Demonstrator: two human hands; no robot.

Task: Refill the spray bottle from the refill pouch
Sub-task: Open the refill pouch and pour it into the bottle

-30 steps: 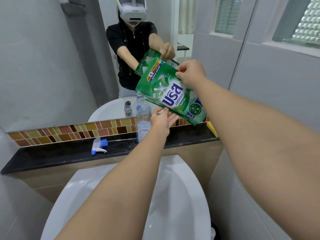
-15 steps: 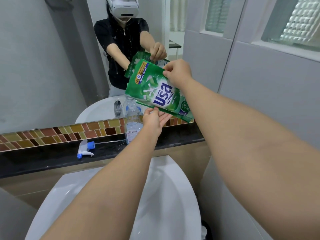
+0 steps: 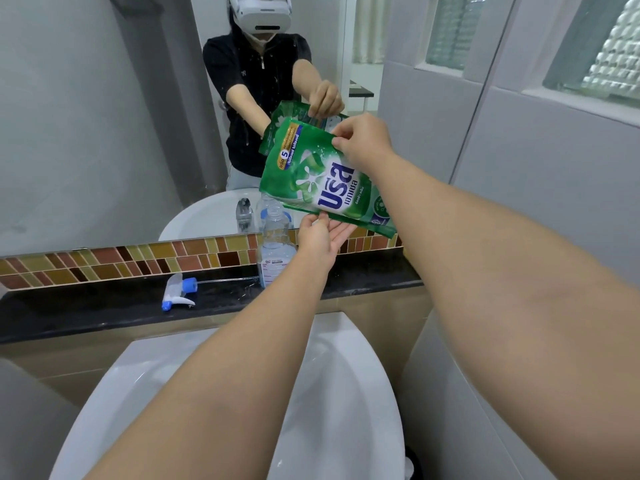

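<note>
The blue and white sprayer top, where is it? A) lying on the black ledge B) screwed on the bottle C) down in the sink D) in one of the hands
A: the sprayer top lies on its side on the black ledge, left of the open spray bottle, while both hands are on the green pouch.
</note>
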